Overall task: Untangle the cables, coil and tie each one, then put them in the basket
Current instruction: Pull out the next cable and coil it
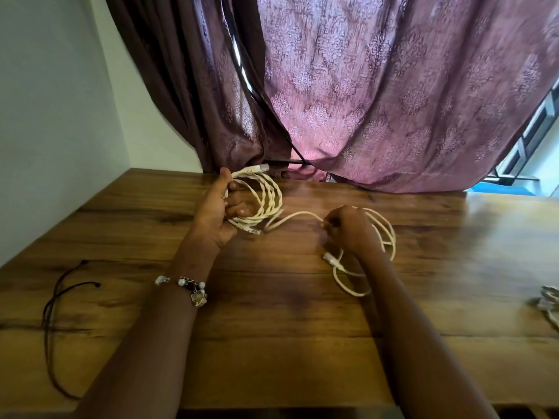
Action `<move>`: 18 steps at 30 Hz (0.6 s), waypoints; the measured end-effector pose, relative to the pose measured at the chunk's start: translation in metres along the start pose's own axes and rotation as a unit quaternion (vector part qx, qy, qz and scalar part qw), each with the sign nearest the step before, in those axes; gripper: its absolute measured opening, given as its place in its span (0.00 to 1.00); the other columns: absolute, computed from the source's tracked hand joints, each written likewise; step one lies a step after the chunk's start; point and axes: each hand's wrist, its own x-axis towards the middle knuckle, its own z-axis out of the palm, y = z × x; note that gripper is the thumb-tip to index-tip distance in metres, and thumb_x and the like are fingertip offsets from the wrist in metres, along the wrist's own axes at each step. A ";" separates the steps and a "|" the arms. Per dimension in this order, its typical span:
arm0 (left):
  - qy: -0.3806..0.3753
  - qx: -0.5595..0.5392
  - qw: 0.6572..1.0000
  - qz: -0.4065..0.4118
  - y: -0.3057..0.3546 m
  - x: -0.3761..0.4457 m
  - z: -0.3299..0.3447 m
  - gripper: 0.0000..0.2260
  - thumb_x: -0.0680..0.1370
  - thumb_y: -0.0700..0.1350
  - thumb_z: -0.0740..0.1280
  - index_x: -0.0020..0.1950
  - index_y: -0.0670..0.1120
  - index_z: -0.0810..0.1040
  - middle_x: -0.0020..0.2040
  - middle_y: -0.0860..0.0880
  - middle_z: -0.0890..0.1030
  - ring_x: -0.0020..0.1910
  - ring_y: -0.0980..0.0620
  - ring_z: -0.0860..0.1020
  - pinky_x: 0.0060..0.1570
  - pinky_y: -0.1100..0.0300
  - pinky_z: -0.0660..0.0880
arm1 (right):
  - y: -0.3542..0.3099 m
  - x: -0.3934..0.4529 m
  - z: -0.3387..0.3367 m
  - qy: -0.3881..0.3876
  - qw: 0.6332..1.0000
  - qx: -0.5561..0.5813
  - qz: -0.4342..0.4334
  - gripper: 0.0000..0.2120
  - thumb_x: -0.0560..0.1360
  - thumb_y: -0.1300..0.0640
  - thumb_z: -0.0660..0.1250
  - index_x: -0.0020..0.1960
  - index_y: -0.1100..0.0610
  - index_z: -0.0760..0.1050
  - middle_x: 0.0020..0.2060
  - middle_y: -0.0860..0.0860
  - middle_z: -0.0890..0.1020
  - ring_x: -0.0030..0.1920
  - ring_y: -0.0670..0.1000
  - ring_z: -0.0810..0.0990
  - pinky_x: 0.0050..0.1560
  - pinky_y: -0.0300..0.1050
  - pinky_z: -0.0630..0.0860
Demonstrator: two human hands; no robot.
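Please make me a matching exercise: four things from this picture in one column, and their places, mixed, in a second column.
1. coil
2. black cord
3. bracelet
4. loose cable

A. left wrist
B. in the left hand
C. on the table, far left
D. held by the right hand

Pairs: 1-B, 2-C, 3-A, 4-D

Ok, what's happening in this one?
A person is sorting cream network cables over a wooden table. The left hand holds a coiled bundle with both plugs showing. The right hand grips a looser cable whose loops trail onto the table. A thin black cord lies at the left. No basket is in view.
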 end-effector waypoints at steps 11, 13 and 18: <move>-0.080 0.239 0.967 -0.044 -0.010 -0.001 -0.003 0.17 0.80 0.53 0.60 0.35 0.45 0.67 0.20 0.53 0.59 0.16 0.59 0.55 0.22 0.68 0.56 | -0.050 -0.023 -0.023 0.269 0.927 0.112 -0.237 0.17 0.69 0.68 0.63 0.57 0.64 0.78 0.50 0.59 0.82 0.51 0.55 0.77 0.52 0.46 0.72; -0.129 0.297 0.944 -0.069 -0.014 -0.007 0.000 0.16 0.80 0.51 0.59 0.36 0.43 0.68 0.21 0.53 0.58 0.17 0.59 0.55 0.23 0.69 0.55 | -0.065 -0.025 -0.011 0.202 0.913 0.142 -0.324 0.19 0.72 0.66 0.66 0.62 0.65 0.75 0.56 0.59 0.80 0.57 0.54 0.76 0.59 0.44 0.69; -0.168 0.348 0.914 -0.123 -0.018 -0.011 0.001 0.25 0.73 0.65 0.55 0.34 0.44 0.69 0.22 0.51 0.58 0.17 0.58 0.54 0.24 0.71 0.58 | -0.073 -0.026 0.006 0.048 0.912 0.195 -0.359 0.09 0.78 0.62 0.61 0.53 0.66 0.77 0.41 0.49 0.78 0.42 0.38 0.73 0.46 0.28 0.66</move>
